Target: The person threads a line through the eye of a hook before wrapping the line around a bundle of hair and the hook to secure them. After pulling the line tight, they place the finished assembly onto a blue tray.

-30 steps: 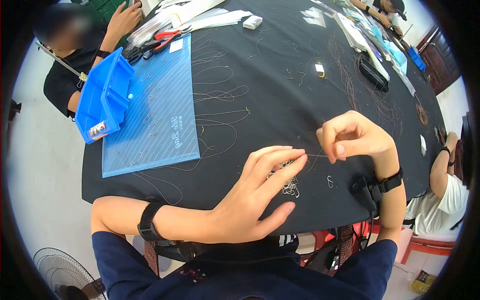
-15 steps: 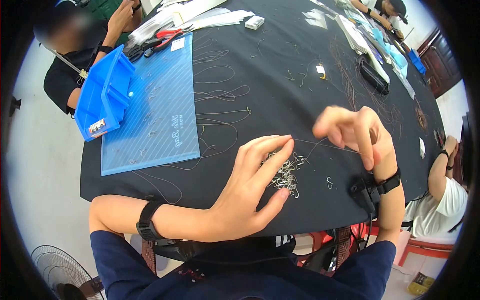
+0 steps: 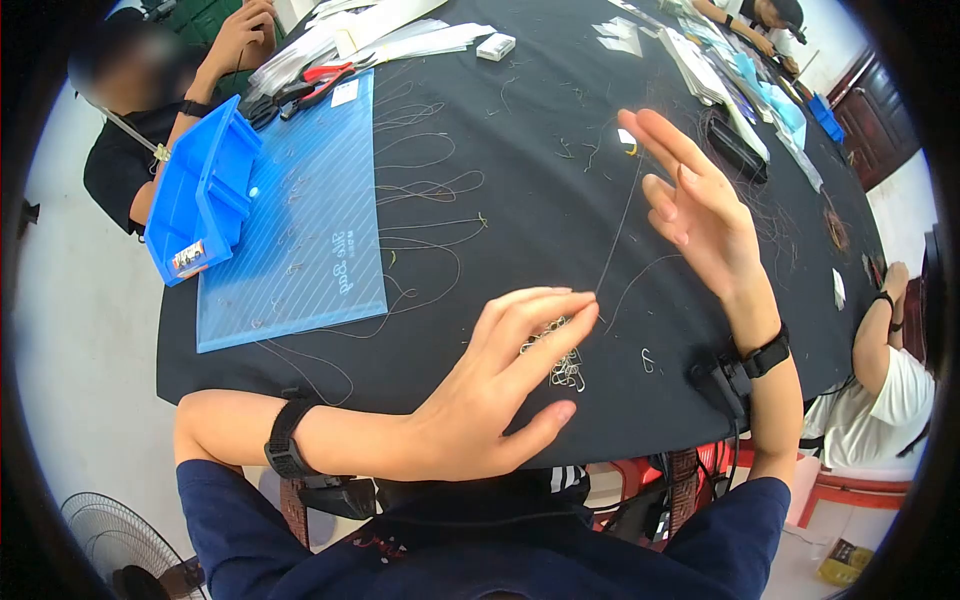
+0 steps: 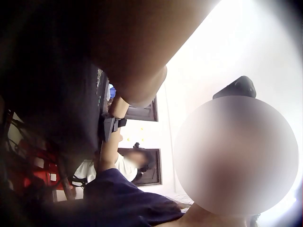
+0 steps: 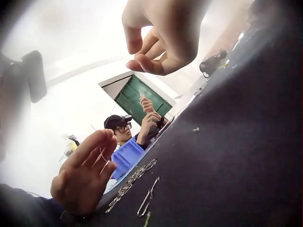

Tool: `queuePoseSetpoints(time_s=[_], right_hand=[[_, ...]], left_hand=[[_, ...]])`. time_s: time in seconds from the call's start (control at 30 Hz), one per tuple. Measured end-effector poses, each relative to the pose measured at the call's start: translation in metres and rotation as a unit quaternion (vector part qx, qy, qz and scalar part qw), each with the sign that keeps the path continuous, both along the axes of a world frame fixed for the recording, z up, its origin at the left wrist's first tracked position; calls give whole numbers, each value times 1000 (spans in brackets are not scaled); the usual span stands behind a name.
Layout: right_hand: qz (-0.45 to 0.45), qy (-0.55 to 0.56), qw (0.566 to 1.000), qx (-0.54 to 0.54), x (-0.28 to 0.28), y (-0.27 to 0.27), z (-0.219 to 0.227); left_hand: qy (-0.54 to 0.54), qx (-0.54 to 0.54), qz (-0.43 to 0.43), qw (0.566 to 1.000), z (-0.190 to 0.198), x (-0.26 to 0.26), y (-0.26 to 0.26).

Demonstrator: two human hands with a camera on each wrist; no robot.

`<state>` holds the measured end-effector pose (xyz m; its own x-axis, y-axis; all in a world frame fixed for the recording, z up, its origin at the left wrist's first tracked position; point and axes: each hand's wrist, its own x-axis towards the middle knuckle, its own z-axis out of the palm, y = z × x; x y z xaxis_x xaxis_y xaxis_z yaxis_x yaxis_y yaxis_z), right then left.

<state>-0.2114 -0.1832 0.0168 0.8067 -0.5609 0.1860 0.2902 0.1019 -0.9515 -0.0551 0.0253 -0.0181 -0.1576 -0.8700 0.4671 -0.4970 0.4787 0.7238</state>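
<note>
In the head view the left hand (image 3: 490,388) has its fingers extended and thumb apart, pinching a thin thread (image 3: 621,225) at the tips of two fingers. From there the thread rises taut to the raised right hand (image 3: 705,220), which holds it with two fingers extended and the others bent. A loose length curves down from the right palm. Small metal hooks (image 3: 567,372) lie piled beyond the left hand, partly hidden by its fingers; a single hook (image 3: 647,361) lies to their right. The right wrist view shows the left hand (image 5: 85,175) near the hooks (image 5: 130,186).
A blue file bag (image 3: 300,220) with threaded hooks lies at left, a blue tray (image 3: 205,200) over its edge. Pliers (image 3: 320,85), white strips (image 3: 430,42) and a black case (image 3: 737,148) are farther back. Other people sit around the black table (image 3: 520,220).
The right hand has risen away from the left and turned, its fingers now pointing up and the thread stretched upward. The left hand has shifted only slightly.
</note>
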Motion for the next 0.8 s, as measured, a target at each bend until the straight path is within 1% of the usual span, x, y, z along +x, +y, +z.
queuePoseSetpoints(time_s=[0.17, 0.27, 0.37, 0.47, 0.57, 0.67, 0.77, 0.8], right_hand=[[2, 32, 998, -60, -1, -3, -1], [-30, 59, 995, -74, 3, 3, -2], [-41, 65, 994, -73, 4, 3, -6], [-71, 55, 995, -53, 5, 2, -14], [-110, 10, 993, 32, 8, 5, -15], [-74, -75, 988, 117, -5, -8, -35], [-21, -96, 987, 127, -2, 9, -24], [-37, -79, 990, 112, -2, 10, -25]], left_hand=[[-9, 5, -44, 999, 0, -2, 2], [-24, -6, -65, 998, 3, -2, 2], [-34, -16, -89, 995, 3, -5, 2], [-41, -6, -100, 994, 1, -6, 2], [-60, 23, -123, 990, 0, -6, 1], [-70, 43, -145, 986, 1, -9, 3], [-109, 40, -135, 984, 2, -10, 4], [-94, 27, -140, 985, 1, -10, 3]])
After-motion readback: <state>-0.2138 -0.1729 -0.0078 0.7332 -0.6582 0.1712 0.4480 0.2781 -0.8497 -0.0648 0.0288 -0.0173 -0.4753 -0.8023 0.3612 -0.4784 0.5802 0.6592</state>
